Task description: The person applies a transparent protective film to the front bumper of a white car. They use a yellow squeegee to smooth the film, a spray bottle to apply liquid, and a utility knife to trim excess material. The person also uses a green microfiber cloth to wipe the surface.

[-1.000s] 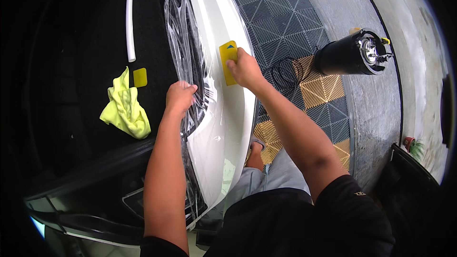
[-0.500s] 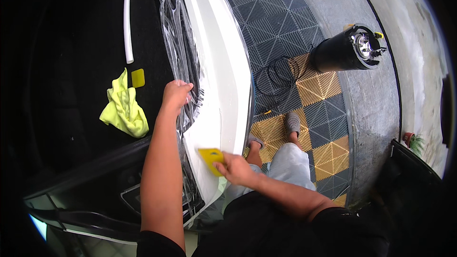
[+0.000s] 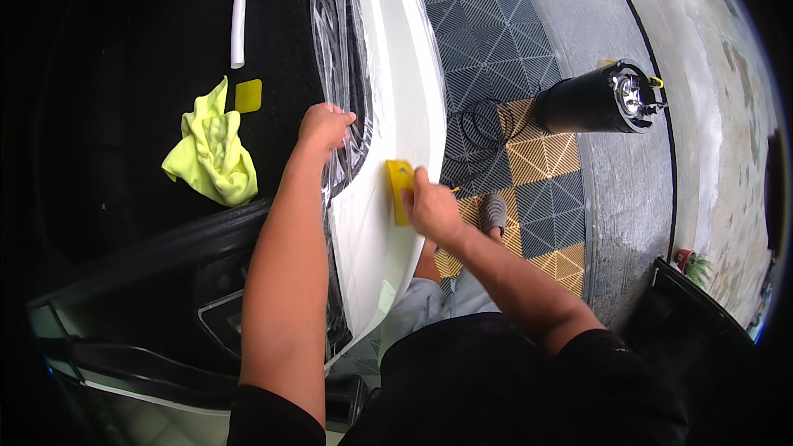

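A curved white car panel (image 3: 402,107) runs from the top middle down toward me. Along its left side lies bunched, wrinkled clear film (image 3: 339,41). My left hand (image 3: 325,128) is closed on that film, pinching its edge between thumb and fingers. In my right hand (image 3: 435,208) is a yellow squeegee (image 3: 399,202), held upright against the white panel, to the right of and nearer me than the left hand. Part of the squeegee is hidden behind my fingers.
On the dark surface at left lie a yellow-green cloth (image 3: 216,157), a second yellow squeegee (image 3: 248,96) and a white tube (image 3: 239,12). Right of the panel, a black pressure tank (image 3: 578,103) with a coiled hose (image 3: 471,136) stands on grey and tan floor tiles (image 3: 487,29). Farther right is a potted plant (image 3: 698,267).
My right hand has moved the squeegee forward and right along the panel, turning it more upright. The left hand keeps its hold on the film. My view has shifted a little.
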Demonstrator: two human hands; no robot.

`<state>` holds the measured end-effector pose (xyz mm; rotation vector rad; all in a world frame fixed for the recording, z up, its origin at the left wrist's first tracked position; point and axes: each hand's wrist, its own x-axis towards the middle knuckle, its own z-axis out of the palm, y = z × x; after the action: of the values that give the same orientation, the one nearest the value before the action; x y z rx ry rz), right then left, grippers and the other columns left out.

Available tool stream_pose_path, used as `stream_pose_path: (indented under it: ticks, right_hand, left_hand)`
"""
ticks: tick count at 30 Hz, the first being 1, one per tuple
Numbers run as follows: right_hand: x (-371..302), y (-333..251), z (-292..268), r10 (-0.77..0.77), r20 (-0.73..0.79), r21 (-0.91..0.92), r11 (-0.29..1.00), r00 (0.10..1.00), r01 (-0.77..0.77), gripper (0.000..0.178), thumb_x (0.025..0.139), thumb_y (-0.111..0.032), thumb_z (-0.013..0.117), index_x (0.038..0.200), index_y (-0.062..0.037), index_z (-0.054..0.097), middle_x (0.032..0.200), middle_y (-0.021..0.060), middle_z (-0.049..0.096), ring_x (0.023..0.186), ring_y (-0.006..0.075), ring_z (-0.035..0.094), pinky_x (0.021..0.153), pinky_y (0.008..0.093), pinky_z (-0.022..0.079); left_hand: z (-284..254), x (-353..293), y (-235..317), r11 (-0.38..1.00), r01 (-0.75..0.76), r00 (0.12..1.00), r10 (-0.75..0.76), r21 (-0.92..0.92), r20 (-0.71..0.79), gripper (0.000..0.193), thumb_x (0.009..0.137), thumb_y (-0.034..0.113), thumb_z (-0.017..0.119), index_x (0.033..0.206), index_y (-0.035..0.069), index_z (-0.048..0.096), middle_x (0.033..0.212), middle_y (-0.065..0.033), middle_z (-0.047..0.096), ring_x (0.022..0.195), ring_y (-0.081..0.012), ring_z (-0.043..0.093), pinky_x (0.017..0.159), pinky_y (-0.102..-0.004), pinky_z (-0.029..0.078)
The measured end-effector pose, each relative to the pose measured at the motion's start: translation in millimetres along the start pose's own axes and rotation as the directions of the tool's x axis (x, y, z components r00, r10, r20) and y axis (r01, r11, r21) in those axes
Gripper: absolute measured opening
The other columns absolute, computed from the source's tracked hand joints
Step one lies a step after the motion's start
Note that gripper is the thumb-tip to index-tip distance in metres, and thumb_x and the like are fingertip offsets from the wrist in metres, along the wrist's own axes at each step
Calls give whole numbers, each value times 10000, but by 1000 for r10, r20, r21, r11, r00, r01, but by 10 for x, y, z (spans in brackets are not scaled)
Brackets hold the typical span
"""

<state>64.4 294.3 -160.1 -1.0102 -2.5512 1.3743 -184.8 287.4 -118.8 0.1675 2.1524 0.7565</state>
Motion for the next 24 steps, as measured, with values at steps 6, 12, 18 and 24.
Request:
stream_pose_path:
  ticks: [6, 12, 18, 24]
  right_hand:
    - [-1636, -272, 345, -194, 416, 421, 907, 888, 1, 390, 960, -282, 576, 1133, 44, 449, 726, 296, 632, 656, 477, 633, 624, 549, 501]
    - [711, 104, -574, 43, -61, 316, 949, 997, -22, 387, 943, -212, 583, 1112, 72, 384, 785, 313, 647, 701, 469, 651, 650, 508, 548]
    - [1229, -26, -523, 104, 30, -53, 993, 994, -102, 358, 943, -198, 553, 1135, 74, 420, 827, 299, 657, 771, 447, 663, 703, 520, 542]
    - [-499, -212, 144, 118, 89, 96, 987, 989, -126, 313, 961, -251, 562, 1029, 21, 424, 657, 251, 636, 595, 449, 638, 563, 535, 524]
  left_hand:
    - [-18, -34, 3, 1000, 5, 1000, -4, 9, -19, 136, 884, 78, 703, 842, 19, 587, 620, -49, 560, 476, -132, 507, 432, -293, 394]
    - [-127, 12, -70, 1000, 7, 1000, -7, 9, 9, 122, 884, 154, 716, 858, 78, 625, 661, -6, 588, 557, -117, 550, 535, -314, 456]
    - [-32, 24, -37, 1000, -4, 1000, 4, -1, 20, 125, 883, 145, 717, 866, 74, 615, 676, -9, 594, 560, -116, 552, 544, -310, 471]
    - [19, -31, 55, 1000, 25, 1000, -25, 6, -5, 132, 884, 105, 711, 854, 23, 611, 645, -47, 600, 513, -140, 549, 499, -317, 464]
